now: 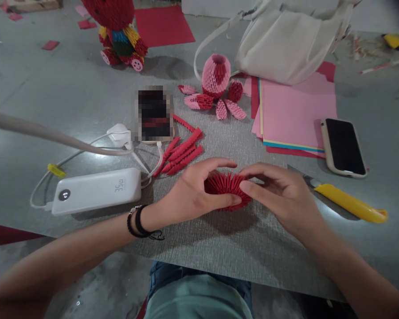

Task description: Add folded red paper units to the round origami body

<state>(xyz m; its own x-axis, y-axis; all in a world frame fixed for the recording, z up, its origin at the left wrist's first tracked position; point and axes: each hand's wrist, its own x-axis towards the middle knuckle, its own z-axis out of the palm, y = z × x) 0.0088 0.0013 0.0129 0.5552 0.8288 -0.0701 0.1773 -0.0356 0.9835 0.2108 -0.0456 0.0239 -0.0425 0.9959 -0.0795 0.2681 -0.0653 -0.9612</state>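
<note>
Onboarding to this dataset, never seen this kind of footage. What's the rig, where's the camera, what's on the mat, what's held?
No machine here: a person works with two bare hands, filmed by one camera on their head, looking forward and down. The left hand and right hand together grip a spiky red folded-paper ring over a grey mat. To the left lies a white power bank with cables; to the right a yellow-handled utility knife and a phone on a stack of pink paper. Beyond the hands lie red folded-paper strips, a pink and red paper vase and a white bag.
</note>
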